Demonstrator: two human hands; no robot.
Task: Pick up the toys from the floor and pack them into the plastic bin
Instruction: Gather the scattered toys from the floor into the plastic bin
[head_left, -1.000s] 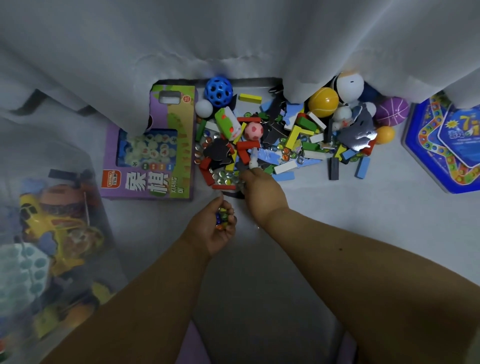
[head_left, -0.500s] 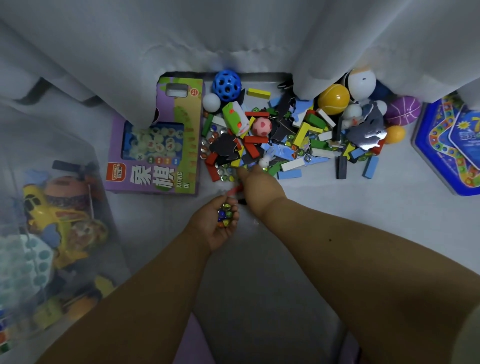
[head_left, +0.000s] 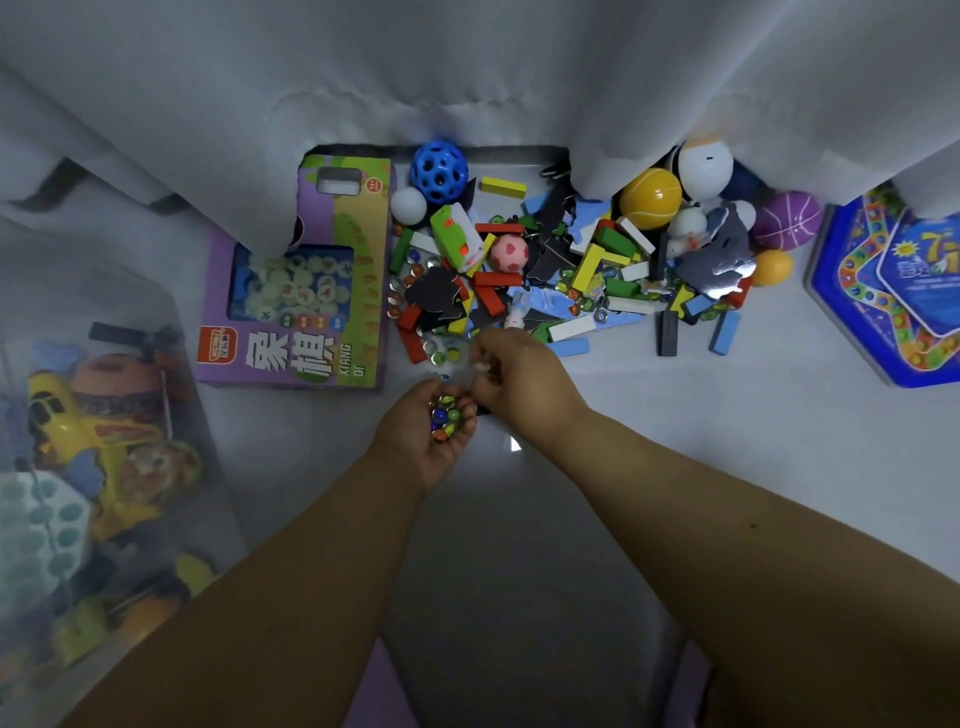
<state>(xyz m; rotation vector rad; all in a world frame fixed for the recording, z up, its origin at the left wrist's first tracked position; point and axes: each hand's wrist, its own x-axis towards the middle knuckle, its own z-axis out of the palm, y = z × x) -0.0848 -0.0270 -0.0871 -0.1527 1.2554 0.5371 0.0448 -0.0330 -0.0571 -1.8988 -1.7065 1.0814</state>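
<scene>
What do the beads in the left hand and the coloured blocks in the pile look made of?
Beads cupped in the left hand: likely glass, translucent, glossy. Coloured blocks: probably painted wood, matte, sharp-edged; plastic is possible.

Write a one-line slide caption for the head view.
Left hand cups colourful glass marbles as right hand adds more from the floor pile.
</scene>
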